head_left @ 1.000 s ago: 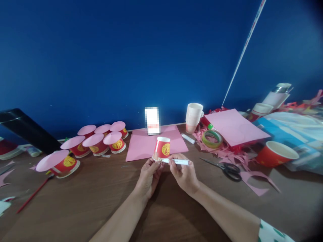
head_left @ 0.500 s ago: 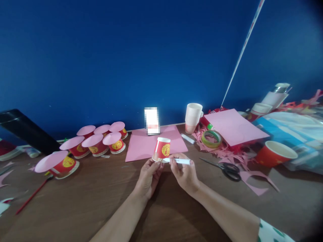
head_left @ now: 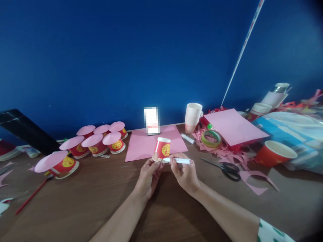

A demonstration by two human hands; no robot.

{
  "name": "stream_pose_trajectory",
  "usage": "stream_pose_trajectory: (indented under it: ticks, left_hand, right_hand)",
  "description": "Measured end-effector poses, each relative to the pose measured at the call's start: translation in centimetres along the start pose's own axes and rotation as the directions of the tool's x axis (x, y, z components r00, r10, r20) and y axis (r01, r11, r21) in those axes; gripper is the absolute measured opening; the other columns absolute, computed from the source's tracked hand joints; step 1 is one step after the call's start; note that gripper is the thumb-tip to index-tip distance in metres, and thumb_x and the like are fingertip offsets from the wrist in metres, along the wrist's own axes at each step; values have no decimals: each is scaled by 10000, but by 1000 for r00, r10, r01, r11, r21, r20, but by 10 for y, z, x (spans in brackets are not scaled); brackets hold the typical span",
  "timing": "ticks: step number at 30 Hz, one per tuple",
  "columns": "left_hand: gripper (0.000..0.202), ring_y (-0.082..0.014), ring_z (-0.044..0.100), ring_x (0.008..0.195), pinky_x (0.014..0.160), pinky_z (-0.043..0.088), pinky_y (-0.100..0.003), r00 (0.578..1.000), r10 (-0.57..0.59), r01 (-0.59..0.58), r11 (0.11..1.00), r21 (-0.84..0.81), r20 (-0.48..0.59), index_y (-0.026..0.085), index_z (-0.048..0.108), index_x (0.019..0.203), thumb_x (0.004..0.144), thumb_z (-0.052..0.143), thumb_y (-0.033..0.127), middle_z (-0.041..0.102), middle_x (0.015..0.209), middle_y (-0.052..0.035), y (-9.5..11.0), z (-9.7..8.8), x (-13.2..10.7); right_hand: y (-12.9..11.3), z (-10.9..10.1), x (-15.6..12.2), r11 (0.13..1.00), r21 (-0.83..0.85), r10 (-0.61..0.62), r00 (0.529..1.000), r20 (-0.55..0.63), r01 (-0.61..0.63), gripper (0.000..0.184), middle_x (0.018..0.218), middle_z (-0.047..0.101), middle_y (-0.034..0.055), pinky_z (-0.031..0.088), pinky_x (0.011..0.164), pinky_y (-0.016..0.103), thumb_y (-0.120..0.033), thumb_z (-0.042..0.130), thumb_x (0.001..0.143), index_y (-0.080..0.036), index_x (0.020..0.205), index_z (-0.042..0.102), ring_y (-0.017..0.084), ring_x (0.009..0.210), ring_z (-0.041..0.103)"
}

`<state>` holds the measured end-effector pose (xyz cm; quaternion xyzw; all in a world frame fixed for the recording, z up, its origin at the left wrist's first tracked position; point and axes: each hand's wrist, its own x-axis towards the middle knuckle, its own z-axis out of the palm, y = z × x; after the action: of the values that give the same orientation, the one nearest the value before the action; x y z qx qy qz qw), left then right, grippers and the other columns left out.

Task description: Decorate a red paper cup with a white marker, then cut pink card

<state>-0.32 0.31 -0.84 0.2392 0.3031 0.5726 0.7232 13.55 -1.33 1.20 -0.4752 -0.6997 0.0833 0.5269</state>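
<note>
An upside-down red paper cup [head_left: 162,149] with a yellow emblem stands on the near edge of a pink paper sheet [head_left: 141,144]. My left hand [head_left: 148,176] is closed on the cup's rim at its lower left. My right hand [head_left: 185,173] grips a white marker pen [head_left: 178,161] held level, its tip at the cup's rim. Both hands rest low over the brown table [head_left: 83,201].
Several upturned red cups topped with pink paper discs [head_left: 96,141] stand at left. Scissors [head_left: 224,168], a tape roll [head_left: 212,138], a stack of white cups [head_left: 193,117], a glue stick [head_left: 188,138], pink sheets [head_left: 233,126], paper scraps and an open red cup [head_left: 274,153] lie at right.
Almost nothing has changed; my right hand with the pen has drifted very slightly, and the cup stays where it was.
</note>
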Motion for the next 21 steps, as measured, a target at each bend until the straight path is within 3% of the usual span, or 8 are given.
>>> stream_pose_trajectory:
  ticks: [21]
  left_hand:
    - [171, -72, 583, 718, 718, 490, -161, 1000, 15, -15, 999, 38, 1, 110, 626, 849, 683, 658, 82, 629, 838, -46, 0, 2, -2]
  right_hand:
    - [-1, 0, -1, 1000, -6, 29, 997, 65, -28, 158, 736, 609, 40, 441, 679, 261, -229, 430, 864, -175, 784, 555, 161, 701, 580]
